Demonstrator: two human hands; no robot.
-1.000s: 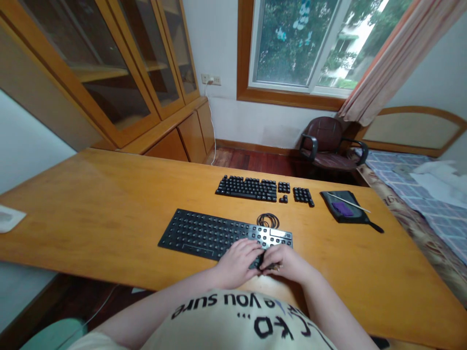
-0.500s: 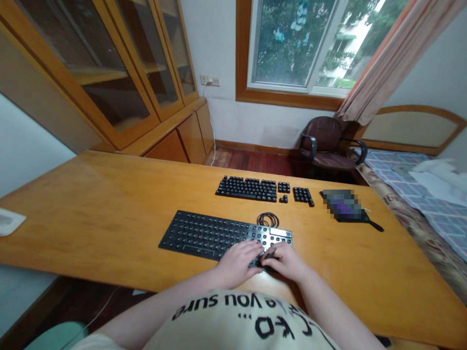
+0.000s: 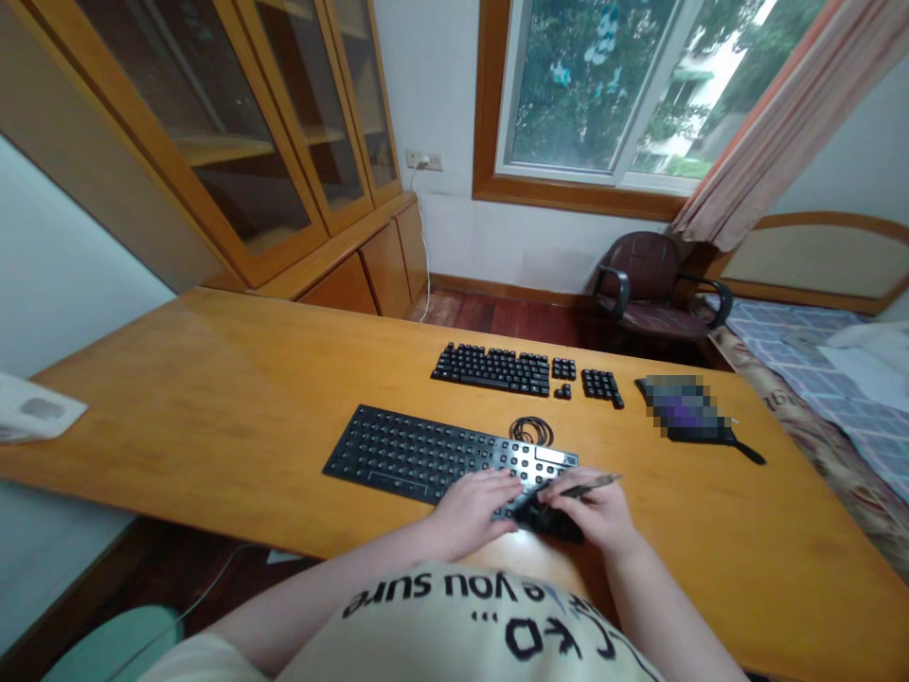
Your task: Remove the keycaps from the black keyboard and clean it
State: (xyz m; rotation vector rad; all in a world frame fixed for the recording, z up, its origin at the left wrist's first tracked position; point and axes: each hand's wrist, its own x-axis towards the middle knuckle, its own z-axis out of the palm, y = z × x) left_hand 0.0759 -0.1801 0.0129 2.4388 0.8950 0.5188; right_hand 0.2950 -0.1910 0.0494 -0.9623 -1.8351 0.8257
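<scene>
wood desk (image 3: 213,407) w/ loose keycaps (image 3: 491,368) laid in rows at far side, black coiled cable (image 3: 531,431) just in front of them, dark blurred pouch (image 3: 686,417) to their rt. brown chair (image 3: 650,294) under window (image 3: 603,85); glass-door cabinet (image 3: 234,142) at left.

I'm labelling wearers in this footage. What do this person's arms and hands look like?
The left hand and right hand are ungloved. The arms are bare up to the short sleeves of a cream T-shirt with black lettering. No watch or bracelet shows at the wrists.
</scene>
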